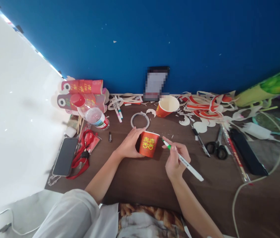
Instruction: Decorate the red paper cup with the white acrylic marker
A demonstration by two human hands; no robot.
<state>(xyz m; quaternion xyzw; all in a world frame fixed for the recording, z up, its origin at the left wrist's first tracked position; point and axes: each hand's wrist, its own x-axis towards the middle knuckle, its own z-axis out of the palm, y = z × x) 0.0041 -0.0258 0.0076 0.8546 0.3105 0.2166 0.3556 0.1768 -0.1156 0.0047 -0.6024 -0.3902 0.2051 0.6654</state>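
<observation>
My left hand [129, 144] wraps around the side of a red paper cup [149, 144] with a gold emblem, standing upside down on the dark brown table [140, 178]. My right hand [176, 160] pinches a white marker with a green tip [182, 160]. The marker's tip points at the cup's right side, a short gap away. A second red cup [166, 106] lies tilted behind, its white inside showing. A cut white paper ring [140, 119] lies just behind my left hand.
A phone [65, 156] and red lanyard [84, 154] lie at left, beside a water bottle [90, 112] and finished red cup figures [80, 94]. Black scissors [215, 147], a craft knife [200, 140], paper scraps [204, 107], cables and a charger [257, 130] crowd the right. A blue wall stands behind.
</observation>
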